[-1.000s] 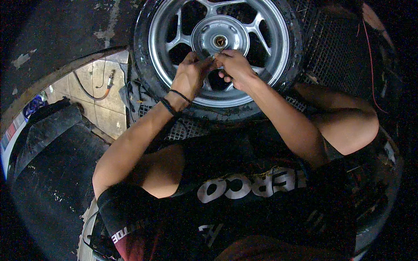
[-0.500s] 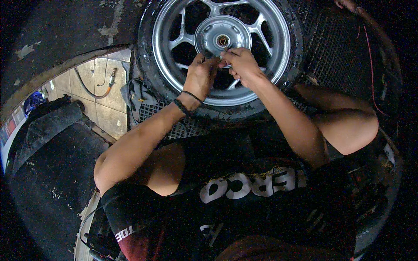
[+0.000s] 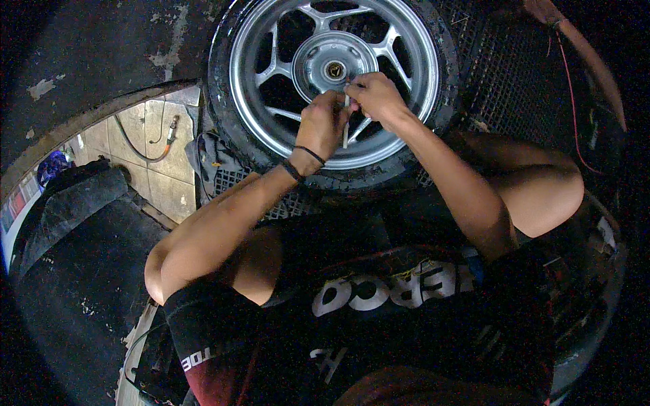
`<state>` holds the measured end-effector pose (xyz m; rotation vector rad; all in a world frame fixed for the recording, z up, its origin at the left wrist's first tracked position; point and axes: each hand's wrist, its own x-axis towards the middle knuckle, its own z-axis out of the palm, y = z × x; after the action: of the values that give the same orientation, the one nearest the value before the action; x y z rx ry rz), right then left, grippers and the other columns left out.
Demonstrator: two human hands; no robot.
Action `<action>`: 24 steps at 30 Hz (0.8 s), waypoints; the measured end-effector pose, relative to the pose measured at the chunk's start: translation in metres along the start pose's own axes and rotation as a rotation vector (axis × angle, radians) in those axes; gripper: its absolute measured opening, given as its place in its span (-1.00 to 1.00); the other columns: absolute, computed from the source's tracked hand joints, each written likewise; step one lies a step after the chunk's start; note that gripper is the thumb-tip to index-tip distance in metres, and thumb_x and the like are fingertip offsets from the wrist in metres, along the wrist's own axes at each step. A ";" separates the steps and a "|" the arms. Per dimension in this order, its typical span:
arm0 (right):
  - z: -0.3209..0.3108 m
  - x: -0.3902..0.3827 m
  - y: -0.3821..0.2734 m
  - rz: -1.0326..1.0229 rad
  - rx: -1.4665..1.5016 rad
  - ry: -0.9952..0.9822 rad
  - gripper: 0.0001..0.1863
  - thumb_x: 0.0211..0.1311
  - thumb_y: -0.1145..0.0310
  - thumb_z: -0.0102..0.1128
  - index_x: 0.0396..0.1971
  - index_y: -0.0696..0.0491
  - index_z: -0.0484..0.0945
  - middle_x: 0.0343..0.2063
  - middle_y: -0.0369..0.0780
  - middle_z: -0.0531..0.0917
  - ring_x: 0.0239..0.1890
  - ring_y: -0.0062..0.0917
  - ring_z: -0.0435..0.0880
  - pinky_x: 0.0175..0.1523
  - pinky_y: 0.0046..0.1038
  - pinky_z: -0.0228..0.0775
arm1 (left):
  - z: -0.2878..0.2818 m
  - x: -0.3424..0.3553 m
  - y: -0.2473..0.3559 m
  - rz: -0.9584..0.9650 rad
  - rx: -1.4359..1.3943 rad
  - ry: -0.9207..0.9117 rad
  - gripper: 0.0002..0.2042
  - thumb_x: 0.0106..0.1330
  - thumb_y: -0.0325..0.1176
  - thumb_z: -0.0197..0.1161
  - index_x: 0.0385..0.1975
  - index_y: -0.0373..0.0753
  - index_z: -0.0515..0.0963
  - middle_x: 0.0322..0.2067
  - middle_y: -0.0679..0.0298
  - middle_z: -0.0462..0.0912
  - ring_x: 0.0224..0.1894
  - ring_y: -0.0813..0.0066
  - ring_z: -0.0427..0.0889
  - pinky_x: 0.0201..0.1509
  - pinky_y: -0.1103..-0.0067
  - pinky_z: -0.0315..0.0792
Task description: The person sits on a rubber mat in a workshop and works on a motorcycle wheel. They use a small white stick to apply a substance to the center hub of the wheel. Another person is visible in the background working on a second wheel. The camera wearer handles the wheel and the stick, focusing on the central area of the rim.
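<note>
Our right hand (image 3: 380,100) has its fingertips bunched, and it appears to pinch the upper end of a thin pale strip (image 3: 346,139). Our left hand (image 3: 320,124) is beside it with fingers curled in close; whether they press on the strip or only steady it, we cannot tell, since the knuckles cover the contact. The strip hangs between the two hands, its free end pointing toward us, over the lower part of the wheel (image 3: 313,61).

To handle so slim a piece well, we would pinch near the end being worked, brace the left fingertips against the right, and let the wrists rest low so the strip does not bend or twist. Small finger movements should serve better than arm movements. It also seems wise to hold the piece clear of the spoke gaps, where something that narrow could slip through, and away from the open hub centre (image 3: 334,70).

Further out, the silver rim (image 3: 238,74) sits inside its black tyre (image 3: 220,81), lying flat over dark mesh (image 3: 501,88). To our left are a crumpled dark cloth (image 3: 211,152) and, on pale floor tiles (image 3: 177,186), a hose (image 3: 166,147) with an orange section. At the upper right, another person's arm (image 3: 596,64) reaches in near a thin red cord (image 3: 574,101).
</note>
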<state>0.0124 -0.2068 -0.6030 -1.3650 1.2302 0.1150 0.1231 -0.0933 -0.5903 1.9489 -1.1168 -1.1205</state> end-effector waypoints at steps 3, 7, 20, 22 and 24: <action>-0.004 0.007 0.007 -0.137 -0.232 0.059 -0.66 0.08 0.16 0.21 -0.54 0.19 0.64 -0.56 -0.03 0.66 -0.49 -0.21 0.68 -0.28 -0.21 0.50 | -0.023 0.017 0.006 0.019 0.106 -0.118 -0.85 0.25 -0.40 0.23 -0.24 -0.28 0.53 -0.33 -0.02 0.63 -0.25 -0.01 0.64 -0.19 0.27 0.53; -0.010 0.005 -0.002 -0.229 -0.418 0.110 -0.61 0.06 0.09 0.21 -0.50 0.19 0.65 -0.46 0.08 0.64 -0.31 -0.01 0.66 -0.11 -0.08 0.47 | -0.028 0.051 -0.012 0.418 0.381 0.031 -0.75 0.20 -0.38 0.26 -0.15 -0.25 0.48 -0.26 0.03 0.61 -0.25 -0.03 0.64 -0.17 0.23 0.55; -0.014 -0.009 -0.013 -0.323 -0.670 0.145 -0.62 0.14 0.11 0.13 -0.44 0.17 0.66 -0.37 0.06 0.67 -0.24 -0.03 0.67 -0.04 -0.06 0.49 | -0.051 0.098 -0.016 0.710 0.380 0.084 -0.87 0.23 -0.32 0.23 -0.28 -0.18 0.56 -0.30 0.09 0.62 -0.30 0.05 0.63 -0.24 0.29 0.52; -0.014 -0.010 -0.018 -0.301 -0.681 0.127 -0.64 0.14 0.13 0.12 -0.46 0.17 0.66 -0.37 0.06 0.67 -0.25 -0.03 0.67 -0.06 -0.06 0.50 | -0.066 0.104 -0.014 0.616 0.382 0.204 -0.86 0.23 -0.31 0.25 -0.27 -0.17 0.56 -0.28 0.09 0.63 -0.29 0.07 0.64 -0.24 0.31 0.52; -0.013 -0.010 -0.019 -0.284 -0.688 0.124 -0.65 0.14 0.16 0.11 -0.47 0.16 0.67 -0.38 0.06 0.67 -0.25 -0.02 0.68 -0.07 -0.06 0.50 | -0.088 0.110 -0.005 0.530 0.371 0.281 -0.86 0.21 -0.32 0.29 -0.28 -0.16 0.57 -0.28 0.09 0.63 -0.28 0.10 0.64 -0.23 0.34 0.53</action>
<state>0.0132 -0.2167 -0.5802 -2.1572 1.1259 0.2739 0.2339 -0.1801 -0.5954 1.8291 -1.6324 -0.3646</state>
